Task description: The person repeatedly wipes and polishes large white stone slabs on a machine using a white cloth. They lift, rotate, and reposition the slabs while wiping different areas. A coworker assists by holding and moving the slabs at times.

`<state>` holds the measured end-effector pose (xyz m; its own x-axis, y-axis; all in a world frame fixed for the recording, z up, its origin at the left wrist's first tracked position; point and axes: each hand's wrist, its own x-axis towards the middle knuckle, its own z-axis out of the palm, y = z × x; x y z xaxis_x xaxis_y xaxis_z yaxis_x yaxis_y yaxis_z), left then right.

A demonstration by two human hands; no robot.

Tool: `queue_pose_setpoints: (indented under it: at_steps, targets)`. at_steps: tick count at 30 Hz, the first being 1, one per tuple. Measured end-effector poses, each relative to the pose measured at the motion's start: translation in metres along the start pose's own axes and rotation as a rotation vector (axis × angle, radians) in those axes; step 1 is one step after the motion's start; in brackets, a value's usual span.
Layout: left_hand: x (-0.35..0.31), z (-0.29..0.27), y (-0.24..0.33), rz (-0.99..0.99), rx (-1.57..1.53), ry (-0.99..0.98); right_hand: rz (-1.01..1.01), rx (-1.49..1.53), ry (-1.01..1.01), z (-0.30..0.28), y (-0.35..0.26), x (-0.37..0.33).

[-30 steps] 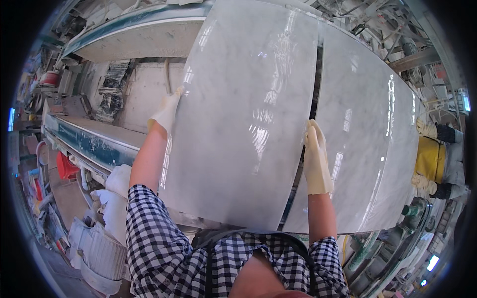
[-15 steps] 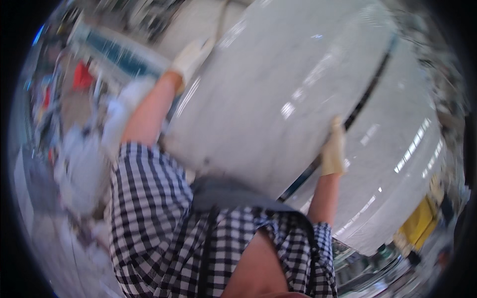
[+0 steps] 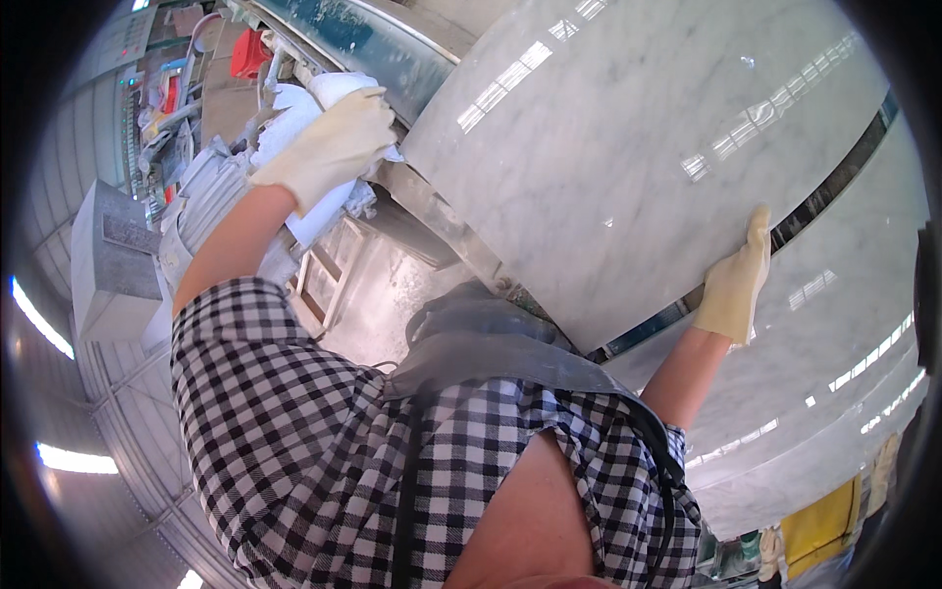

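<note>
My left hand (image 3: pixel 339 142), in a cream glove, is over a heap of crumpled white sheeting (image 3: pixel 343 88) left of the stone. Its fingers curl closed on that sheeting, whose exact material I cannot make out. A polished white marble slab (image 3: pixel 628 167) with grey veining lies in front of me. My right hand (image 3: pixel 734 280), also gloved, lies along the slab's right edge with its visible fingers stretched out. It is beside the dark gap that parts this slab from a second marble slab (image 3: pixel 814 304) to the right. Part of the right hand's underside is hidden.
A teal-topped metal beam (image 3: pixel 363 44) runs beyond the left hand. A red container (image 3: pixel 249 54) stands among clutter at far left, near a grey block (image 3: pixel 118 260). A wooden frame (image 3: pixel 329 275) is on the floor below. Something yellow (image 3: pixel 822 525) shows at lower right.
My left hand has left the slab's left edge and moved left and down to the white sheeting. The right hand stays at the slab gap; the view has shifted and sharpened.
</note>
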<state>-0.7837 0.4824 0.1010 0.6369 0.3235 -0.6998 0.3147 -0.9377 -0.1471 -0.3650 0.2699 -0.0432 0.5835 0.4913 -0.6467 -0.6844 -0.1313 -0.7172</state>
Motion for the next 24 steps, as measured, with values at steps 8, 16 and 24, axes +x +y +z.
queue_pose_setpoints:
  at_steps: [8, 16, 24]
  targets:
    - [0.011, 0.008, 0.028, -0.075, -0.040, 0.187, -0.016, 0.020, 0.010, -0.008, -0.014, -0.001]
    - [0.027, 0.013, 0.031, -0.142, -0.070, 0.120, -0.012, -0.026, 0.087, -0.001, -0.032, -0.012]
    - [0.021, 0.007, 0.041, -0.122, -0.016, 0.226, 0.020, -0.068, 0.083, 0.001, -0.038, -0.005]
